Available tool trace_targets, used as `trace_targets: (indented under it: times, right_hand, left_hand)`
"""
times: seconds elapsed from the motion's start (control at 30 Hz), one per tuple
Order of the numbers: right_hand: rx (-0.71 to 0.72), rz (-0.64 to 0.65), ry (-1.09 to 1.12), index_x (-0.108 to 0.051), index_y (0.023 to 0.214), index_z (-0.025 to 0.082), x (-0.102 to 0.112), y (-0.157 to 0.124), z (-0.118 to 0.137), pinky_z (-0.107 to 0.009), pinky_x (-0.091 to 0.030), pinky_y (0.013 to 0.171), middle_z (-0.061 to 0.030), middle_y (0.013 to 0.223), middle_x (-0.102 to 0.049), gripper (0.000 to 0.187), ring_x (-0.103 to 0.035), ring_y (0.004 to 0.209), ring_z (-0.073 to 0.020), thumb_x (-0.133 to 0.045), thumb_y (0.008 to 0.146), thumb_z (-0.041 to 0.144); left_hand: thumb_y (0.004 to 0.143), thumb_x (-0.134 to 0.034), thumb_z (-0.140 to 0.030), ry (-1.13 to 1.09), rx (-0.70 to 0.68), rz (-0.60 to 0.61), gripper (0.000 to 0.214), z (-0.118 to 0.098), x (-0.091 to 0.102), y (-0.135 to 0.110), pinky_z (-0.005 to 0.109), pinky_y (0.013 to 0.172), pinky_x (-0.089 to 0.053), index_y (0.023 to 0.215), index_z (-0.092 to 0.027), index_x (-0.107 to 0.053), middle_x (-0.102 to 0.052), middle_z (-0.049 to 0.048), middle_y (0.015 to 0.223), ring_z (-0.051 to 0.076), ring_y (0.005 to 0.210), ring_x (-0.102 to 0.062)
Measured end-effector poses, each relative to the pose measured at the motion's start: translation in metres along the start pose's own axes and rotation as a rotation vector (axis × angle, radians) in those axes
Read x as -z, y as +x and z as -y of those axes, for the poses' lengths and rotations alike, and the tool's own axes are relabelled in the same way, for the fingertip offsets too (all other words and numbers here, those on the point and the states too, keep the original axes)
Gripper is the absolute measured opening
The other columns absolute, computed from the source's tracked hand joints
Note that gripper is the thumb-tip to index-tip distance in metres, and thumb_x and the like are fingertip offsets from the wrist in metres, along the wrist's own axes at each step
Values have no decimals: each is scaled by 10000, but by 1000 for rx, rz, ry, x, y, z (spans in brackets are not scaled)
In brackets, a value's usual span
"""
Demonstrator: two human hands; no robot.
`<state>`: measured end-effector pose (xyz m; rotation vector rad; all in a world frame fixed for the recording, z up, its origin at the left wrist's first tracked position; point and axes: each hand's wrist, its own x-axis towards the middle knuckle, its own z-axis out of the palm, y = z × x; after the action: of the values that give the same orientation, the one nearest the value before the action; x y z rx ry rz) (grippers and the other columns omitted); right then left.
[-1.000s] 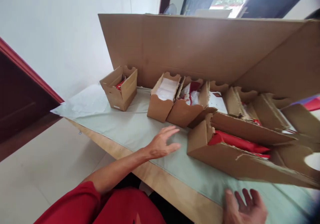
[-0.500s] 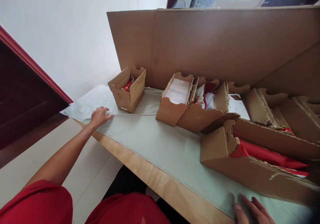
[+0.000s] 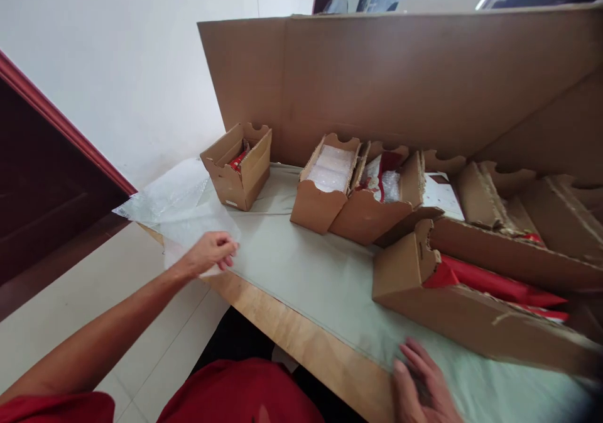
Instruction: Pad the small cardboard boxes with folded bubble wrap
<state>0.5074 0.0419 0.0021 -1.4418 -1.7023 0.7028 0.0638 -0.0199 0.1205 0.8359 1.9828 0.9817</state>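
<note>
My left hand (image 3: 213, 252) is closed in a pinch on a translucent sheet of bubble wrap (image 3: 200, 222), which hangs partly over the table's front edge. More bubble wrap (image 3: 164, 190) lies behind it at the table's left end. My right hand (image 3: 424, 385) rests near the front edge at the lower right, thumb and fingers apart and holding nothing. In front of it stands a long cardboard box (image 3: 400, 272) with red packets (image 3: 499, 281) inside.
A pale green cloth (image 3: 282, 266) covers the wooden table (image 3: 301, 344). A small cardboard box (image 3: 230, 184) stands at the left. Further right, a box of bubble-wrapped packs (image 3: 332, 168) starts a row of several bins. A tall cardboard panel (image 3: 377, 77) rises behind them.
My left hand has closed on a bubble wrap sheet and drawn it to the right and towards me. My right hand has shifted left and further into view.
</note>
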Motion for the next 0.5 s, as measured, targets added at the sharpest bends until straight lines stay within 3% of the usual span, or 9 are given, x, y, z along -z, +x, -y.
trace_targets:
  times: [0.17,0.23,0.3,0.4,0.5]
  right_hand:
    - [-128,332,472,-532,1429,226,-50,-17,65,-470,-598,900,-177,1357,-663,634,-709,1115,-300,-658,900,552]
    - [-178,313,550,-449,1490,218,-56,-14,72,-445,-600,890,-173,1324,-675,739,-710,1106,-286,-683,879,562]
    - [-226,228,527,-406,1508,202,-52,-10,68,-412,-601,848,-137,1183,-724,784,-723,1021,-261,-701,865,541]
    - [-274,111,409,-405,1494,184,-35,-7,53,-345,-579,708,-53,937,-730,706,-699,771,-200,-648,895,468]
    - [-262,36,269,-473,1441,166,-19,-6,40,-334,-558,692,-43,901,-721,605,-667,714,-182,-606,903,410]
  left_hand:
    - [717,-736,-533,-305,-25,385,393,-29,-128,-16,310,620,-571,728,-173,-578,-675,63,782,201,725,-719]
    - [761,-705,-570,-418,-19,506,418,-39,-174,-26,329,702,-594,824,-175,-585,-689,87,939,209,846,-733]
    - [805,-670,-577,-518,-11,608,426,-41,-205,-40,367,799,-596,941,-179,-605,-686,104,1045,230,953,-728]
    - [832,-687,-449,-398,-215,607,373,-28,-214,-58,430,970,-544,1102,-194,-648,-684,119,1171,258,1103,-682]
    - [823,-678,-286,79,-634,468,273,1,-190,-61,510,1113,-444,1085,-211,-704,-685,119,1248,300,1246,-597]
